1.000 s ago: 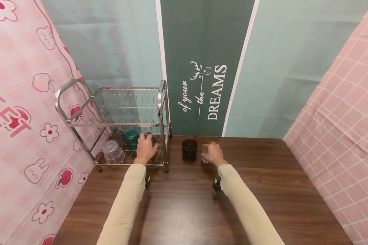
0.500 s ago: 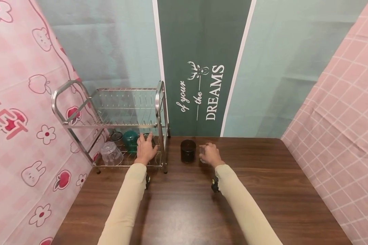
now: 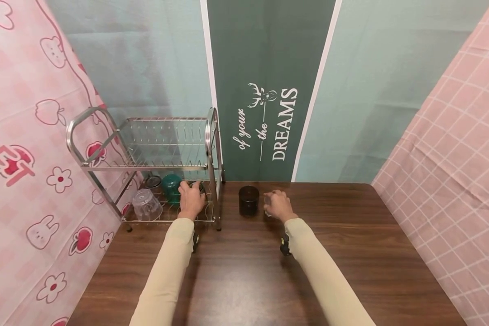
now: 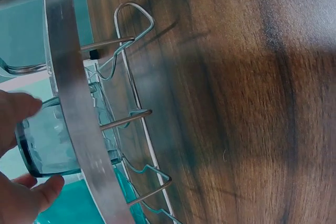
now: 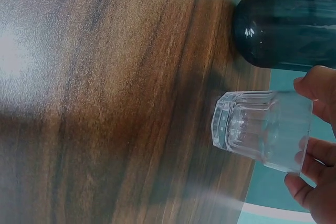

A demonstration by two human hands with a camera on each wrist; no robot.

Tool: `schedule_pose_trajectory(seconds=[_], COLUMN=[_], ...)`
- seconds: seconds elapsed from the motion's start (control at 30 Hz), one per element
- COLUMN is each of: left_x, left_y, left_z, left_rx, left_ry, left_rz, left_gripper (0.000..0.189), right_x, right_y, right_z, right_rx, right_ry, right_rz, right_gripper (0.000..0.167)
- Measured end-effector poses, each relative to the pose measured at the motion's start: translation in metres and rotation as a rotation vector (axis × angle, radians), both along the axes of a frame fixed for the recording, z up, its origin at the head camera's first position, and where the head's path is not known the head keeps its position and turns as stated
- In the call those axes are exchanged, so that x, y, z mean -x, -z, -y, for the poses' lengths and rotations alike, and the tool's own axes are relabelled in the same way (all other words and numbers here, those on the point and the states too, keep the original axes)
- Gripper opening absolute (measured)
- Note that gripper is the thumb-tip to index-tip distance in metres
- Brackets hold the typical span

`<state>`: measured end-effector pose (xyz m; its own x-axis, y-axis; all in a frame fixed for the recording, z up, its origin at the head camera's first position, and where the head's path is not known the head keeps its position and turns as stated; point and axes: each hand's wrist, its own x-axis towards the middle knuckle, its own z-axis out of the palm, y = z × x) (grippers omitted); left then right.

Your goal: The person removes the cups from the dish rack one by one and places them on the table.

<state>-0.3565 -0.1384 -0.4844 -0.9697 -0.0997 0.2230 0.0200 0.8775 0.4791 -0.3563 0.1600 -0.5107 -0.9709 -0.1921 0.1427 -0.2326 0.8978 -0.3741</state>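
My left hand (image 3: 191, 201) reaches to the lower tier of the metal dish rack (image 3: 146, 168) and grips a smoky tinted glass (image 4: 50, 135), thumb on one side and fingers on the other. Part of that glass is hidden behind the rack's flat bar. On the table, my right hand (image 3: 279, 204) holds a clear faceted glass (image 5: 262, 124) around its upper rim, its thick base down by the wood. A dark, nearly black cup (image 3: 249, 201) stands just left of the clear glass, a small gap apart.
Left of the smoky glass on the lower tier are a teal cup (image 3: 171, 188), a clear cup (image 3: 146, 206) and a dark-rimmed glass (image 3: 153, 182) farther back. The rack's upper tier has upright wire dividers. Fabric walls border the wooden table (image 3: 244, 280).
My left fingers, spread and raised before, have curled down around the smoky glass. The right hand has moved slightly left toward the dark cup. The head view has shifted a little.
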Motion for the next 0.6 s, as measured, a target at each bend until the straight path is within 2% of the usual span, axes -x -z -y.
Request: schedule_pose_trajectory(seconds=[0.2,0.33,0.43,0.6], left_x=[-0.001,-0.005,-0.007,-0.008], left_y=[-0.003,-0.014,-0.026,-0.037], left_z=[0.0,0.003,0.002,-0.002], left_rx=[-0.057,-0.138,-0.167,-0.177], left_ry=[0.008,0.034,0.046,0.04], left_rz=[0.014,-0.057,-0.113,-0.123], left_gripper=[0.047,0.05,0.055,0.059], right_x=[0.001,0.002,0.003,0.003], right_y=[-0.003,-0.015,-0.026,-0.036], right_z=[0.0,0.003,0.004,0.001], right_rx=[-0.02,-0.025,-0.027,-0.032], right_ry=[0.0,-0.018,-0.043,-0.057], right_rz=[0.026,0.053,0.056,0.064], right_gripper=[0.042,0.046,0.05,0.05])
